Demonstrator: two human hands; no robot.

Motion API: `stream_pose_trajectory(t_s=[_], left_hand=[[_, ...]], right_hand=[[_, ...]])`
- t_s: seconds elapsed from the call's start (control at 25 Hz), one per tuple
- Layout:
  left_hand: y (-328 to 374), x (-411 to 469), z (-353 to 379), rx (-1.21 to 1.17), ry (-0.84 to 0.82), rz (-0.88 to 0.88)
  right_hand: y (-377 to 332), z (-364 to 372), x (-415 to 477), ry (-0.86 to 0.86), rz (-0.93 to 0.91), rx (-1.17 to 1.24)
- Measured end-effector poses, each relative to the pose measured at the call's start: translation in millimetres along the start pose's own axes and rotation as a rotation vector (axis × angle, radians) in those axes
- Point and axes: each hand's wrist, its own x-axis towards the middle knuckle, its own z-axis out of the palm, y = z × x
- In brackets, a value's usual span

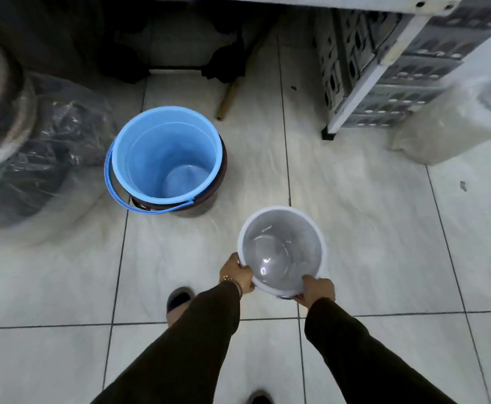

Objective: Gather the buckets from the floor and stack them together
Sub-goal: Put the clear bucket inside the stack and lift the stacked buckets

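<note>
At the far left, a dark bundle wrapped in clear plastic [43, 147] is seen on the tiled floor [384, 228]. To its right, a blue bucket [165, 156] stands upright, mouth up, nested inside a dark bucket [206, 204] of which only the rim and lower wall show; its blue handle [130, 204] hangs down on the near side. Nothing is seen inside it. Nearer the camera and to the right, a white bucket [282, 249] is held above the floor, mouth up and tilted slightly toward the viewer, also empty. Its near rim is gripped by the left hand [237, 274] and by the right hand [317, 290], each clamped on the edge. At the far right, grey perforated crates [384, 68] are stacked under a white frame [363, 80].
</note>
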Motion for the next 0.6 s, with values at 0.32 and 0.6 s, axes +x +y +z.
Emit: stream_pose_trajectory(t_s=[0.32,0.6], left_hand=[[123,-91,-26,-0.41,-0.009,0.302],[173,-82,-158,-0.467,0.244,0.358]], right_hand=[[-143,-6,-113,-0.227,-0.194,0.268],[-214,100,-185,-0.303,-0.588,-0.033]])
